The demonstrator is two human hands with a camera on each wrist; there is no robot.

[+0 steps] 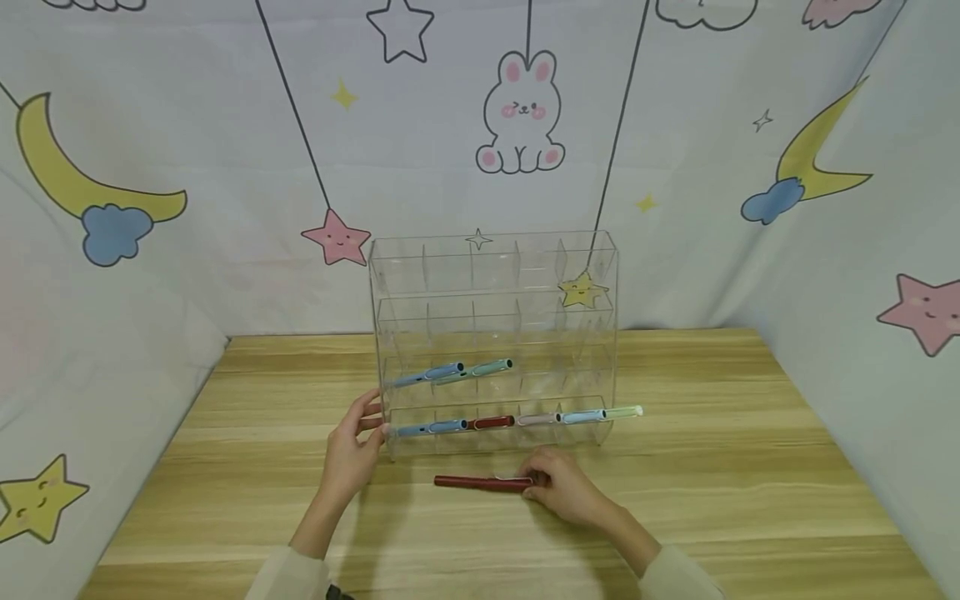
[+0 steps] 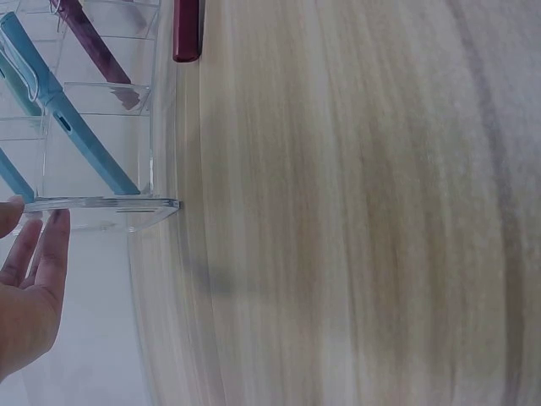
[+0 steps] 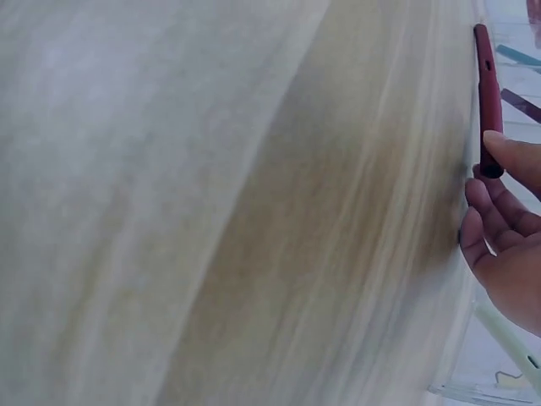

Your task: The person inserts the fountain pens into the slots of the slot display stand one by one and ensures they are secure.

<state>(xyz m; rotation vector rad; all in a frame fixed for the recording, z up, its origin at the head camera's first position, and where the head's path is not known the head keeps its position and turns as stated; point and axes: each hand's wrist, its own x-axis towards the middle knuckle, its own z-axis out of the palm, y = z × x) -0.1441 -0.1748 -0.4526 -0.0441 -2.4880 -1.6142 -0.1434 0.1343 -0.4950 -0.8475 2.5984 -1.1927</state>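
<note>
A clear acrylic pen rack (image 1: pixel 495 304) with several tiers of compartments stands on the table. My left hand (image 1: pixel 354 442) holds the rack's left side panel near the bottom; in the left wrist view the thumb and fingers of that hand (image 2: pixel 34 296) lie about the panel's edge. In front of the rack, my right hand (image 1: pixel 562 485) pinches a dark red pen (image 1: pixel 480 482) by its capped right end. The right wrist view shows this pen (image 3: pixel 489 93) between the thumb and fingers, its far end pointing away from the hand (image 3: pixel 516 245).
On the bottom tier lie a blue pen (image 1: pixel 431 428), another dark red pen (image 1: pixel 491 422), a pinkish-grey pen (image 1: pixel 538 419), a light blue pen (image 1: pixel 583 417) and a pale green pen (image 1: pixel 622 412). The tier above holds a blue pen (image 1: pixel 427 376) and a green pen (image 1: pixel 480 371). A printed curtain (image 1: pixel 435 167) hangs behind.
</note>
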